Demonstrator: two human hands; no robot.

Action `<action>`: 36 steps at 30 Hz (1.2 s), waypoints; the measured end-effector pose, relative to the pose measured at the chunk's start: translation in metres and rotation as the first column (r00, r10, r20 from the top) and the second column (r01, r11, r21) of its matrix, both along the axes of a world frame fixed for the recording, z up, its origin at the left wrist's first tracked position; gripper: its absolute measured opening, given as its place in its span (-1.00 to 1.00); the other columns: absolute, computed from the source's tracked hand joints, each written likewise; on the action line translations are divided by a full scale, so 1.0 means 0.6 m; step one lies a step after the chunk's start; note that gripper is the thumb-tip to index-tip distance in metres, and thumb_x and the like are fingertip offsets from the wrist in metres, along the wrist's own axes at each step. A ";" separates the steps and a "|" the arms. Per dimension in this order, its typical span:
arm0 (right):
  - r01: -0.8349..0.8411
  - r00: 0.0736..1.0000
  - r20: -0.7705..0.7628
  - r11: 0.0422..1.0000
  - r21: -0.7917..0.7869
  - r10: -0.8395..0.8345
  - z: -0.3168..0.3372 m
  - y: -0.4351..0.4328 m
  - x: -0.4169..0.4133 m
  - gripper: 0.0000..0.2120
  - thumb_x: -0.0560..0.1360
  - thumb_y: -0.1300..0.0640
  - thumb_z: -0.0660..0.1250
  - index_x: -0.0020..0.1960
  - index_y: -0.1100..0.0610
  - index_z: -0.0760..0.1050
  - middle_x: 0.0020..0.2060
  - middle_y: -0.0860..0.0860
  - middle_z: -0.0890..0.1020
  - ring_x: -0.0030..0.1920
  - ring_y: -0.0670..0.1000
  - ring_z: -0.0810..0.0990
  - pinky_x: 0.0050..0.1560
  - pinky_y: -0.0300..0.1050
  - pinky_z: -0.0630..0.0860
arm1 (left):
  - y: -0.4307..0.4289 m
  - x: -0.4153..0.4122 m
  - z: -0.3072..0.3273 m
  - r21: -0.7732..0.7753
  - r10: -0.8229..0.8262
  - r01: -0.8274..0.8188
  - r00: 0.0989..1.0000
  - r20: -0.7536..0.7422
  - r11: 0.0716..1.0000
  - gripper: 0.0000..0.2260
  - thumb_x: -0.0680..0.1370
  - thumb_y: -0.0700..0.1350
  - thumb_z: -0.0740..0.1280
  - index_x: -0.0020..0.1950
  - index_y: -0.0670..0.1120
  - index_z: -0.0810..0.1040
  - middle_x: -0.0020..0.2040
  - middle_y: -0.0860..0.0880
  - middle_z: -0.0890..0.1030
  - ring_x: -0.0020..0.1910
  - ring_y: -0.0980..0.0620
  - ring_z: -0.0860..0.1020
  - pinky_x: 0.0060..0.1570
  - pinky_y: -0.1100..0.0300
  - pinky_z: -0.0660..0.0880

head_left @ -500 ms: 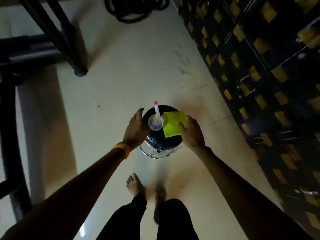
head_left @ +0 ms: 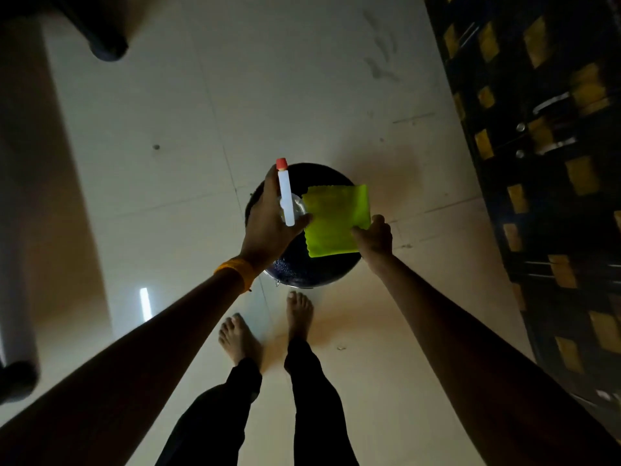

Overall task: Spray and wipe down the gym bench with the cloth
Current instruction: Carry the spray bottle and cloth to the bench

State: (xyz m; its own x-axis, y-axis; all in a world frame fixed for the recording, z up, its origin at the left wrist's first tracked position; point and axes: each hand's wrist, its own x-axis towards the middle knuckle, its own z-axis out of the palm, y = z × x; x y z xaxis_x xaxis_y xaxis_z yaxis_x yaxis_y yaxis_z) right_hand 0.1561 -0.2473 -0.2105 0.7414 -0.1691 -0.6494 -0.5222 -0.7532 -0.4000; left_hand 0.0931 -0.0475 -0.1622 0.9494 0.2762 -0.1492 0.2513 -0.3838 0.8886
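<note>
A clear spray bottle (head_left: 286,196) with a white neck and red tip stands over a round black stool (head_left: 312,267). My left hand (head_left: 268,220) wraps around the bottle's body from the left, thumb on its right side. A bright yellow-green cloth (head_left: 336,220) lies folded on the stool's right half. My right hand (head_left: 374,237) pinches the cloth's near right edge. The bottle's lower body is hidden behind my left hand.
Black metal frame legs (head_left: 107,45) of gym equipment stand at the top left, with another dark foot (head_left: 16,381) at the left edge. A dark patterned cabinet (head_left: 537,163) lines the right side. My bare feet (head_left: 299,314) stand on the pale tiled floor just before the stool.
I have stepped closer to the stool. My left hand moved from beside the bottle to closing around it. My right hand has taken hold of the cloth's edge.
</note>
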 end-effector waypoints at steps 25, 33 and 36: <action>-0.348 0.936 0.079 0.876 0.332 0.342 0.140 0.448 0.041 -0.73 0.46 0.28 0.43 0.13 0.12 0.52 -0.04 0.06 0.62 0.01 0.12 0.58 0.05 -0.03 0.50 | 0.354 -0.101 0.114 -0.044 0.675 -0.674 0.737 0.034 0.738 -0.68 0.61 0.01 0.32 0.31 -0.07 0.45 -0.05 -0.02 0.65 -0.18 -0.01 0.65 0.16 -0.19 0.53; -0.558 0.822 0.112 0.749 0.358 0.559 0.195 0.838 -0.029 -0.73 0.45 0.26 0.45 0.07 0.01 0.51 -0.04 0.04 0.64 0.06 0.18 0.62 0.13 0.09 0.57 | 0.650 -0.227 0.176 -0.058 0.847 -0.845 0.531 0.040 0.532 -0.72 0.63 -0.07 0.36 0.30 -0.13 0.47 -0.27 0.10 0.52 -0.29 0.26 0.53 -0.22 0.39 0.44; -0.598 0.790 0.133 0.703 0.385 0.599 0.215 0.979 -0.051 -0.70 0.45 0.26 0.44 0.14 0.06 0.54 0.00 0.07 0.65 0.09 0.20 0.63 0.16 0.13 0.56 | 0.755 -0.251 0.203 -0.040 0.878 -0.878 0.475 0.058 0.477 -0.77 0.62 -0.07 0.37 0.23 -0.12 0.48 -0.20 0.19 0.52 -0.23 0.36 0.53 -0.22 0.39 0.43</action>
State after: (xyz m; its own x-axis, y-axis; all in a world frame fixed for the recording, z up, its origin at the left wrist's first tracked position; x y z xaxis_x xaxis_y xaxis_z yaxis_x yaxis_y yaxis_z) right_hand 0.1257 0.3399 -0.0817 0.5980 0.5740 -0.5593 -0.0166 -0.6888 -0.7247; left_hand -0.0576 0.4054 -0.0403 0.2178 0.9703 -0.1049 0.4008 0.0091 0.9161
